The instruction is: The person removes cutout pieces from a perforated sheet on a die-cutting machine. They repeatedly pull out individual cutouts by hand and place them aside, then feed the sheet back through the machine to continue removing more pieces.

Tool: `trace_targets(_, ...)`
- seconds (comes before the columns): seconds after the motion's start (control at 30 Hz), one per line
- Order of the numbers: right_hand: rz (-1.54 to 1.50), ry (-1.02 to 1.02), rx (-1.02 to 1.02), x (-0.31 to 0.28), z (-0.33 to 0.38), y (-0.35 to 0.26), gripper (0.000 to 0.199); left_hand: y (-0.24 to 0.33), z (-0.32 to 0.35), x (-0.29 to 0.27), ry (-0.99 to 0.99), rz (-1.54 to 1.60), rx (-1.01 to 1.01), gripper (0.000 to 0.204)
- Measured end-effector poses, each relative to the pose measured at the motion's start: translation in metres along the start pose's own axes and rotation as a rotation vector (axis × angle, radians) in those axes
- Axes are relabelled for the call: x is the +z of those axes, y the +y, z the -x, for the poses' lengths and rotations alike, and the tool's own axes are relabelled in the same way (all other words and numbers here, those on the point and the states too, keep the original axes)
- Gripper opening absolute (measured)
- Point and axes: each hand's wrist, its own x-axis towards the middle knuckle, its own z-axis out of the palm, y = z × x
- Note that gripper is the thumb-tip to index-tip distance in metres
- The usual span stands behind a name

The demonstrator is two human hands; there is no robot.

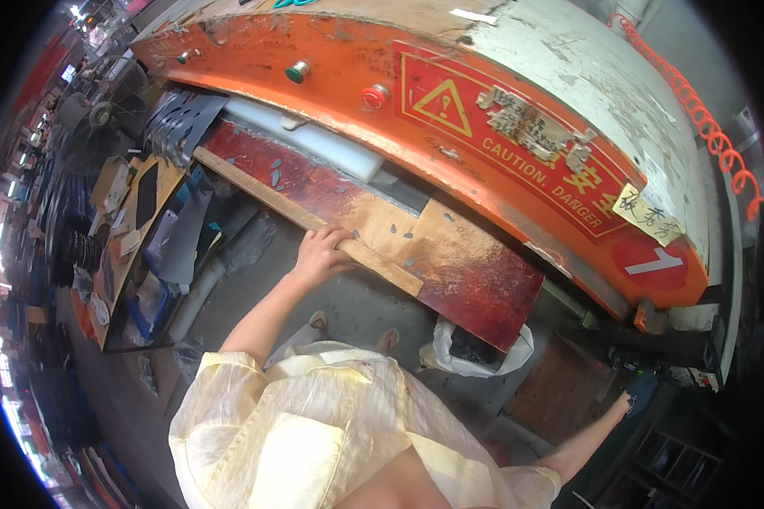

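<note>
My left hand (319, 251) is closed around the near edge of a worn work board, on a pale wooden strip (382, 266) fixed along that edge. The red and bare-wood board (475, 276) lies under the orange front of a machine (339, 97). Small dark scraps (409, 236) are scattered on it. My right arm reaches far out to the lower right. The right hand (626, 402) is small and dim there, beside a dark blue item (643, 392); its fingers cannot be made out.
Green (297, 72) and red (374, 97) buttons sit on the machine front. A white bag-lined bin (484, 356) stands below the board's right end. At left are a cluttered wooden table (148, 204) and a fan (102, 113). A coiled red hose (709, 127) hangs at right.
</note>
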Motion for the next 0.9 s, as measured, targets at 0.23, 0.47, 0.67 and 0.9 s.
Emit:
trace_targets(0.23,0.001,-0.013,0.002,-0.003,-0.006,-0.015,0.043,-0.001,-0.008,-0.001,-0.009,0.043,-0.014,0.018)
trace_targets(0.47,-0.016,-0.009,0.009,-0.008,-0.009,-0.018,0.043,0.000,-0.022,-0.004,0.058,0.028,-0.006,0.015)
trace_targets(0.67,-0.044,-0.002,0.025,-0.015,0.005,-0.006,0.042,-0.003,-0.024,-0.001,0.096,0.033,-0.002,0.013)
trace_targets(0.9,-0.283,0.008,-0.020,-0.003,0.044,-0.007,0.042,-0.001,-0.022,-0.005,0.064,0.048,-0.018,0.013)
